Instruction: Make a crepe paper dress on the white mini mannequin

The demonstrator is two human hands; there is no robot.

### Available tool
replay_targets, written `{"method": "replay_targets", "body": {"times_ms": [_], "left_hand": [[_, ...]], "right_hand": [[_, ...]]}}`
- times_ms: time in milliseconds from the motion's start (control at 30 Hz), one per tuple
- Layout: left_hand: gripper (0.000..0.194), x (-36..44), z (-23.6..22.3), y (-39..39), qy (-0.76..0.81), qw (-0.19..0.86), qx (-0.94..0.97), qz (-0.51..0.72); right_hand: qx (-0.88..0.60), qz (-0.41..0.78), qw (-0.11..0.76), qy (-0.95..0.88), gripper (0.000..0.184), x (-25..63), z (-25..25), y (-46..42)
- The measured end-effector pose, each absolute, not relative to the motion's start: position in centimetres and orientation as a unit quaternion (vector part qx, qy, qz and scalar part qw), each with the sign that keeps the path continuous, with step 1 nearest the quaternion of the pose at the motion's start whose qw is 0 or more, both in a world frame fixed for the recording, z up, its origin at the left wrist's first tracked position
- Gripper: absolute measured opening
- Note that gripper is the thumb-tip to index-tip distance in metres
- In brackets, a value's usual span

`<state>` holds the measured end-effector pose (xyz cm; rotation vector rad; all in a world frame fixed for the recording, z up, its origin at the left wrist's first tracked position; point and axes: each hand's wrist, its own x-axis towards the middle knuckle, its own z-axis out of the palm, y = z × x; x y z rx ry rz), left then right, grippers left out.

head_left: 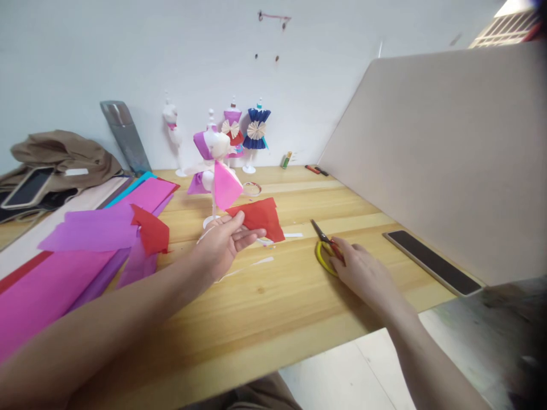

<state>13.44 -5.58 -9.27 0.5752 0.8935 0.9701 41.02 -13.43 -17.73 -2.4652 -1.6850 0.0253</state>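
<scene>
- While the left hand [228,234] pinches the red piece [262,219] near its left edge, thumb on top and other fingers loosely extended, the right hand [365,273] curls round the handles of the scissors [319,230]; whether its fingers pass through the loops, cannot tell.
- Dial: centred on the bare desk [277,290] between the hands, 12 toward the wall. Red piece at 11, raised in front of the front dress form [220,142]; scissors at 2, tips toward 11.
- Step in hand, as judged: taking up the scissors with the red piece held out. Best to seat thumb and fingers firmly in the loops before working the blades.
- Keep the pinch at the edge, so the sheet stays flat and fingertips stay clear of the blades. Thin stuff probably flops; a second supporting finger beneath should help.
- Work nearer the centre: at 11 a stray blade could nick the front form's pink panel [228,185].
- Count: scissors, 1 pair. Dress forms, 4: front one at 10, three behind between 10 and 11.
- Red pieces, 2: one held, one crumpled [151,228] at 9 on the coloured sheets [77,273]; sheets overlap, not countable.
- Dark slabs, 2: one [433,262] at 3, one [29,187] toward 10.
- White scraps [293,234]: at least 2.
</scene>
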Motion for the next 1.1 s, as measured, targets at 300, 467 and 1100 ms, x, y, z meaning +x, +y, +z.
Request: {"method": "replay_targets", "body": {"times_ms": [300, 467, 1100], "left_hand": [[0.035, 13.7, -9.7, -6.1, 0.404, 0.761, 0.256, 0.439], [0.03, 13.9, -10.7, -6.1, 0.397, 0.763, 0.25, 0.444], [0.035, 13.4, -8.9, -6.5, 0.385, 0.763, 0.253, 0.453]], "right_hand": [[-0.684, 0.334, 0.446, -0.471, 0.065, 41.5, -16.4, -15.0], [-0.489, 0.455, 0.587, -0.456, 0.077, 35.2, -18.3, -17.9], [-0.592, 0.244, 0.427, -0.638, 0.047, 28.5, -14.8, -15.0]]}}
